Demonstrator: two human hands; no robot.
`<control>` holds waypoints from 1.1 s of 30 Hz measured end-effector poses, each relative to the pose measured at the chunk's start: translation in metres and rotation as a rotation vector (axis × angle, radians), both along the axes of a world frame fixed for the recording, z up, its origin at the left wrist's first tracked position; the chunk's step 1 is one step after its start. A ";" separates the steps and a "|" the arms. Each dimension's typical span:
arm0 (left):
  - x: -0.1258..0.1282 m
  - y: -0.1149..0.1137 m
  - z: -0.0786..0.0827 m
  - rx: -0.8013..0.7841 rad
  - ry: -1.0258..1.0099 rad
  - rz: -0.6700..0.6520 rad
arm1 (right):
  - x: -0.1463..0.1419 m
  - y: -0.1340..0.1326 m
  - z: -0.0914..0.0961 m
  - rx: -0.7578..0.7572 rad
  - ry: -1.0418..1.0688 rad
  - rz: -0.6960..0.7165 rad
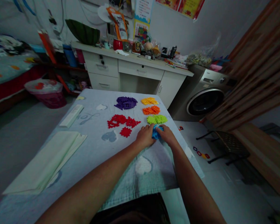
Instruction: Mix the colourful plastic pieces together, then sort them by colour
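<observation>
Blue toothed puzzle pieces (156, 133) sit in a small cluster near the table's right edge. My left hand (145, 136) closes on their left side, and my right hand (167, 134) grips them from the right. Fingers hide part of the cluster. Just beyond are heaps of lime green pieces (156, 119), orange pieces (151, 110) and yellow pieces (149, 100). Left of my hands lie red pieces (118, 120), with a single square red piece (125, 132) apart from them. A purple heap (126, 103) rests farther back.
A pale heart-patterned cloth (93, 161) covers the table. On its left are a folded cream cloth (49, 158) and a long white box (72, 116). Beyond stand a white desk (140, 70) and a washing machine (198, 93). A stool (226, 143) is on the right.
</observation>
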State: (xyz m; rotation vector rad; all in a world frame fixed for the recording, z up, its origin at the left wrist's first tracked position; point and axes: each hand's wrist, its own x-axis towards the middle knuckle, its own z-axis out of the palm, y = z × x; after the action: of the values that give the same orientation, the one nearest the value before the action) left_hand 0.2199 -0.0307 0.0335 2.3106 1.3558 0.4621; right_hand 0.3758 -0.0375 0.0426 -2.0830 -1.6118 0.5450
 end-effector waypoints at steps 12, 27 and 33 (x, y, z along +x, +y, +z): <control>-0.067 0.019 0.022 -0.039 -0.412 0.184 | -0.089 0.036 0.021 0.150 0.400 0.187; -0.155 0.056 0.023 0.210 -0.200 0.337 | -0.031 0.082 0.024 0.400 0.427 0.082; -0.098 0.036 0.015 0.244 -0.186 0.053 | 0.043 0.095 -0.001 0.286 0.068 -0.281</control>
State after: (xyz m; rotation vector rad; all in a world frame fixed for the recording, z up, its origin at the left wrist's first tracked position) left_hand 0.1219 0.0058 0.0484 2.3536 1.3355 0.8808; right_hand 0.4190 0.0576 0.0415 -2.0031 -1.2483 0.2676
